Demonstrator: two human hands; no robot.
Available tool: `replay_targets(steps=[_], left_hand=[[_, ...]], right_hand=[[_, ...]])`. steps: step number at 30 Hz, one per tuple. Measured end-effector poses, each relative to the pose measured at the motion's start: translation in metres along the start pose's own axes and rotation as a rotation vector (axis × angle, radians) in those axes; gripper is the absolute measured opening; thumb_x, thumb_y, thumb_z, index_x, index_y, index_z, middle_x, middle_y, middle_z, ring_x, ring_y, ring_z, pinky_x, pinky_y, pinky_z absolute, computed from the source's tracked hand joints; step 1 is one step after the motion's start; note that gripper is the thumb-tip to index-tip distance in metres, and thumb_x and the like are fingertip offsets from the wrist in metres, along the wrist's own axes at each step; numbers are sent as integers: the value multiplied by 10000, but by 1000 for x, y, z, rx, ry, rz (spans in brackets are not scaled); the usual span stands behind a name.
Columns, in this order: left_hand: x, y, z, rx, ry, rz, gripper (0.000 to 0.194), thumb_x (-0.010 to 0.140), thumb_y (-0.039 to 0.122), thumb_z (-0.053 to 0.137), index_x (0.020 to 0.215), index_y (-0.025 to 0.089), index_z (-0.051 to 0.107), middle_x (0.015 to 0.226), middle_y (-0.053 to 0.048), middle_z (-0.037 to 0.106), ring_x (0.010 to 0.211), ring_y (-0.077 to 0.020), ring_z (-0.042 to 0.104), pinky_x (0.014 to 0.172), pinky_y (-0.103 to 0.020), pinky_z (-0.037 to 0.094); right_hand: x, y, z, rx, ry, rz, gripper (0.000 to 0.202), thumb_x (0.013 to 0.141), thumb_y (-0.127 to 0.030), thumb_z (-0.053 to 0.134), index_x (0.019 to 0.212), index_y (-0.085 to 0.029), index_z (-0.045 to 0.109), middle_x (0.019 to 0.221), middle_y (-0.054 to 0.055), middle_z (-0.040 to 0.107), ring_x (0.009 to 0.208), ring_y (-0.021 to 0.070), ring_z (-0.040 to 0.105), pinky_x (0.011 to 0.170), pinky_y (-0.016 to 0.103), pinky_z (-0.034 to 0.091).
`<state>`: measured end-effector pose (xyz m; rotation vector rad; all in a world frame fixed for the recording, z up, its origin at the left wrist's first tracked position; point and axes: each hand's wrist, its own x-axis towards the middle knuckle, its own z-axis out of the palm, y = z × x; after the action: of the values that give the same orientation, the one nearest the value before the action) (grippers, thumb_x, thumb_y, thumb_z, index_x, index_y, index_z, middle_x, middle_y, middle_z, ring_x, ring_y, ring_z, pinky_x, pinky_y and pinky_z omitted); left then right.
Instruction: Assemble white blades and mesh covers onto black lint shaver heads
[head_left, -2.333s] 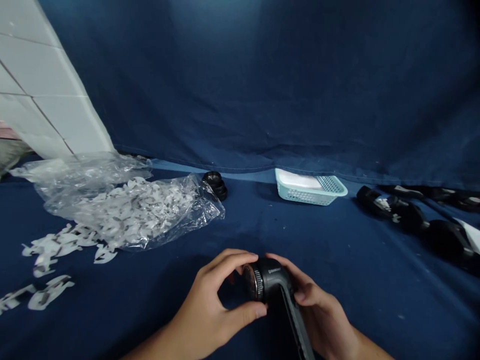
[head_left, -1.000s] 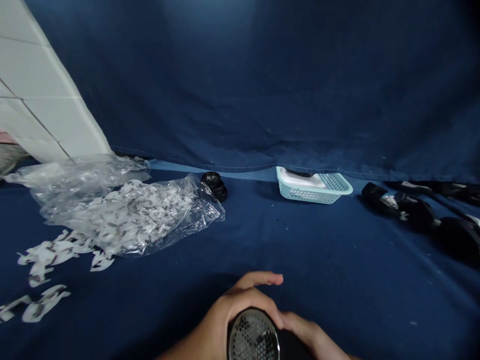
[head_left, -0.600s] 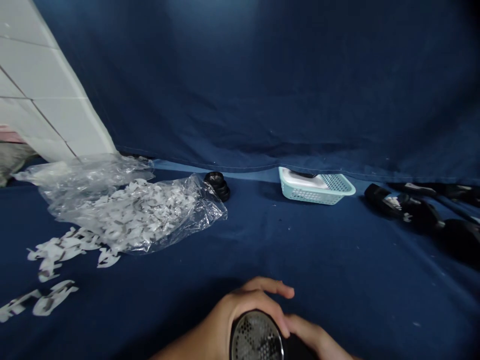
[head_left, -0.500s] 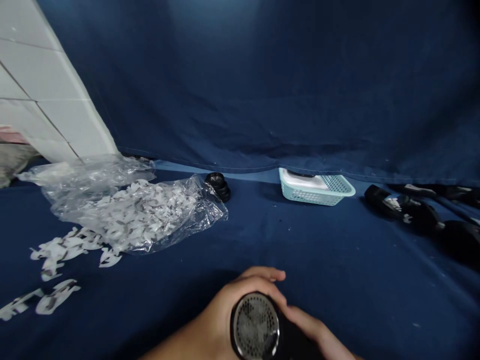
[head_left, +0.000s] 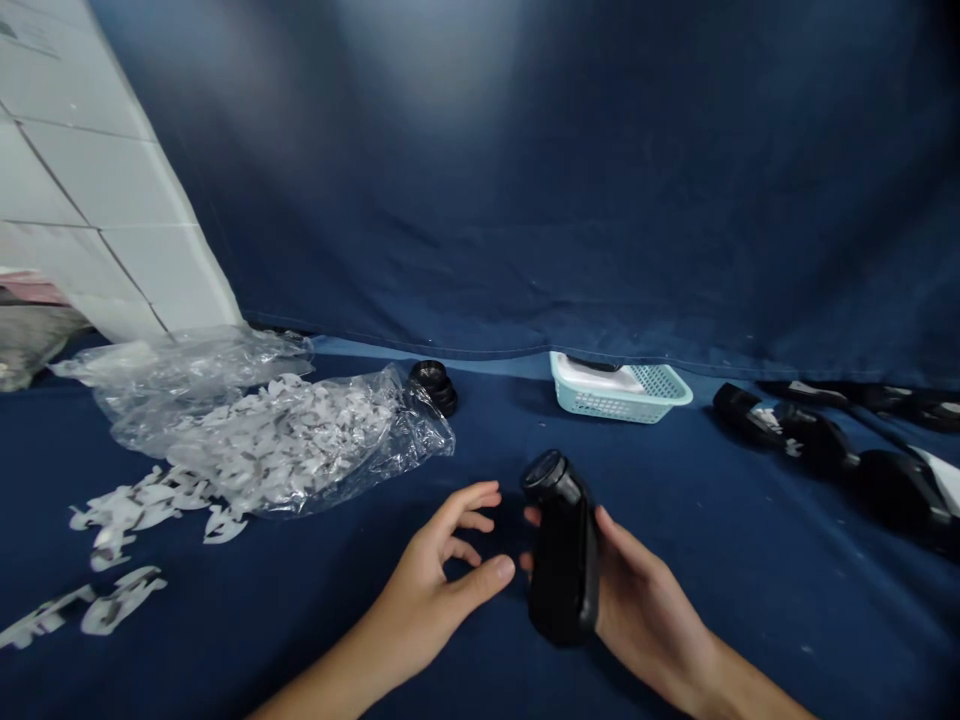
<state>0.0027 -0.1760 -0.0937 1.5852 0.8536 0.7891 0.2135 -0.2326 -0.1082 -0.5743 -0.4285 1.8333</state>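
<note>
A black handheld device [head_left: 564,560] with a round head is tilted slightly left, its head at the top. My right hand [head_left: 645,605] is closed around it from the right side, fingertips showing at its left edge. To the left of the device, my left hand [head_left: 442,570] holds nothing; its fingers are curved and apart, and a gap separates its thumb from the device. Both hands are over the blue cloth [head_left: 360,570] near the front.
Clear plastic bags [head_left: 300,450] with white cut pieces lie at left, beside loose white pieces [head_left: 142,505]. Black round parts [head_left: 435,385] are stacked behind. A light-blue basket [head_left: 622,405] stands at the back. More black devices [head_left: 817,435] lie at right.
My left hand has come off the device and moved left. The device, in my right hand, has moved up and turned, so its round mesh face no longer faces the camera.
</note>
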Motion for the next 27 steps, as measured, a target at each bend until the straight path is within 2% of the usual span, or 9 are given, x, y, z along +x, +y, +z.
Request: replay_targets(steps=[3,6,9,11,15,19,23,27], left_hand=[[-2,3,3,92,-57,-33,454,857,412,640,1279,294,524,1280,-63,570,1107,-241,540,850,-371,484],[-6,9,7,250,-108,-11,379,833,393,668,1189,281,596,1178,-42,620,1050,-234,562,862,-371,467],[-8,14,11,326,-125,53,391,798,335,708,1170,281,602,1155,-27,620,1029,-221,568,853,-350,463],[-8,15,12,339,-117,39,378,806,325,695,1169,283,600,1139,-23,628,1015,-215,576,846,-349,465],[-7,12,12,405,-57,-47,401,804,328,683,1192,281,593,1155,-39,640,1044,-239,576,922,-412,436],[-8,6,9,422,-88,-24,497,796,390,689,1265,299,553,1199,-48,640,1137,-274,547,1002,-477,381],[-10,2,8,421,-84,-1,562,757,380,725,1282,311,536,1176,-52,650,1134,-297,553,999,-512,370],[-8,4,5,386,-69,-15,571,702,359,776,1225,280,562,1123,-46,672,1075,-278,583,964,-465,401]], right_hand=[[7,-4,-9,5,50,-82,343,948,-358,528,1237,-189,606,1235,88,688,1164,323,611,1015,453,407],[11,-4,-14,24,51,-88,262,929,-294,562,1148,-177,644,1162,85,719,1139,298,625,1048,441,381],[11,-3,-14,0,26,-103,223,914,-224,586,1129,-200,639,1190,76,701,1098,270,639,1061,463,362],[10,-1,-14,-24,12,-119,218,884,-181,620,1096,-226,643,1182,62,702,1093,265,638,1065,475,351],[9,2,-14,-72,9,-149,233,810,-117,683,1004,-242,656,1095,39,726,1115,253,622,1082,448,327],[9,2,-12,-92,0,-167,247,800,-126,682,1022,-231,657,1006,25,726,1100,243,617,1074,438,340],[6,1,-4,-178,-26,-168,338,789,-131,686,1109,-226,637,1029,35,709,1085,241,610,1056,435,352],[3,4,2,-358,58,-213,576,705,-140,789,1220,-269,564,1158,38,660,1126,230,568,1042,411,356]])
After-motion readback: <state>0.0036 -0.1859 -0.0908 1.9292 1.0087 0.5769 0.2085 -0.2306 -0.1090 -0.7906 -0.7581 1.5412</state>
